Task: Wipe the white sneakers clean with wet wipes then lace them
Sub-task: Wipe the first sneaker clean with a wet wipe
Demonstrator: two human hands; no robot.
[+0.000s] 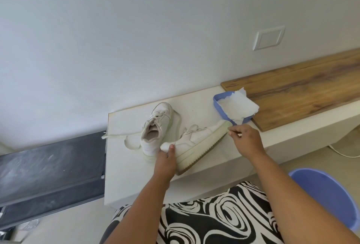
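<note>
— Where is the sneaker you are working on?

— The near sneaker point(196, 142) lies tipped on its side at the near edge of the white counter point(124, 165), sole toward me, toe pointing far and right. My left hand point(165, 161) grips its heel, thumb up on the back.

— And your right hand?

— My right hand point(247, 142) reaches past the toe, fingers curled, pinching a wet wipe point(233, 131) at the toe's edge.

— The other shoe?

— The second sneaker point(155, 126) stands upright just left of it, a loose lace point(118, 135) trailing left. The blue tray point(220, 111) of wipes sits far right, beside a wooden board point(303, 87).
</note>
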